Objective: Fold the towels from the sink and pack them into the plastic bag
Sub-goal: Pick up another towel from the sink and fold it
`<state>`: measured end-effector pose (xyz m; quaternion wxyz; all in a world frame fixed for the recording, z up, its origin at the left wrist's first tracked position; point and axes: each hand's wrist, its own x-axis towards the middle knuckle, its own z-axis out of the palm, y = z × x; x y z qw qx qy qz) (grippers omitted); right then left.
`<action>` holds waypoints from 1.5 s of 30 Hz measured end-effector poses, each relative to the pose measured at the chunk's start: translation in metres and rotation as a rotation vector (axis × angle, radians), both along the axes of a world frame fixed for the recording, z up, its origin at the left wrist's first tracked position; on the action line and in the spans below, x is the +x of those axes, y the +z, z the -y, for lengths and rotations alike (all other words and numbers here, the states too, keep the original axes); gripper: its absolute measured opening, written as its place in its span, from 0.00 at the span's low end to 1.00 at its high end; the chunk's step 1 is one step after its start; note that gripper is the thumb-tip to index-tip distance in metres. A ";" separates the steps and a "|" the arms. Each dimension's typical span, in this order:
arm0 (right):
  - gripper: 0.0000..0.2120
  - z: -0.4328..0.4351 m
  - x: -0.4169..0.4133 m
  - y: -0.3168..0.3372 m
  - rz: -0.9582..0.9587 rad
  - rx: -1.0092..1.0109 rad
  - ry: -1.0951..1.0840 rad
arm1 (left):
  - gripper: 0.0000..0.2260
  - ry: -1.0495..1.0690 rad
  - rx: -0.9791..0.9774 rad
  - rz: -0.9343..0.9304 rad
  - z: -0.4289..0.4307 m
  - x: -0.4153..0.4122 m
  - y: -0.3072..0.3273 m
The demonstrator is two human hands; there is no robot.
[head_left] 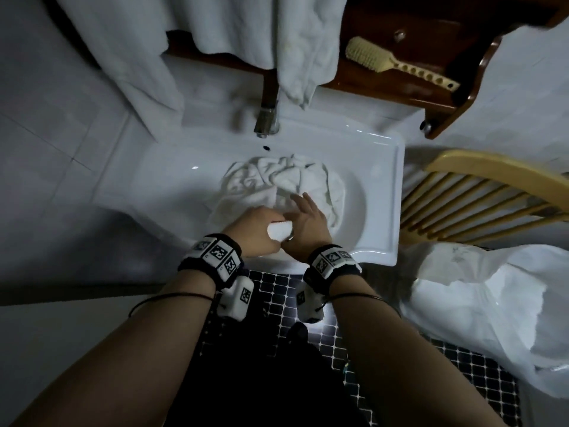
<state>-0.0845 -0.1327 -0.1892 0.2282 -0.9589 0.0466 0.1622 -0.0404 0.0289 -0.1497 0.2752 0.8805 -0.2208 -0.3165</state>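
Observation:
Crumpled white towels (pixel 289 177) lie heaped in the basin of the white sink (pixel 385 192). My left hand (pixel 258 229) is at the front of the basin, its fingers curled round a fold of white towel (pixel 279 231). Close beside it, my right hand (pixel 308 220) rests with fingers stretched over the heap, its thumb touching the same fold. At the right, on the chair seat, sits the white plastic bag (pixel 480 306), open and crumpled.
A metal tap (pixel 266 121) stands at the back of the sink. Other white towels (pixel 304 47) hang from a dark wooden shelf (pixel 400 84) that holds a cream brush (pixel 397 61). A wooden chair back (pixel 480 192) stands right of the sink. Dark tiled floor (pixel 277 291) lies below.

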 end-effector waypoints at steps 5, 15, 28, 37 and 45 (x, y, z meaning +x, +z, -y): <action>0.10 0.026 -0.023 0.062 0.160 0.201 -0.176 | 0.14 0.074 -0.015 0.098 0.004 -0.021 0.052; 0.14 0.029 -0.086 0.214 0.687 0.718 -0.167 | 0.13 0.425 -0.284 0.251 0.028 -0.089 0.114; 0.47 0.008 -0.105 0.223 0.366 0.497 -0.018 | 0.13 0.371 -0.766 0.754 0.001 -0.088 0.273; 0.02 -0.052 -0.093 0.256 0.621 0.424 -0.355 | 0.09 0.425 -0.346 0.752 -0.063 -0.059 0.261; 0.08 -0.076 -0.080 0.286 0.860 0.396 -0.483 | 0.22 0.355 -0.333 0.628 -0.099 -0.047 0.250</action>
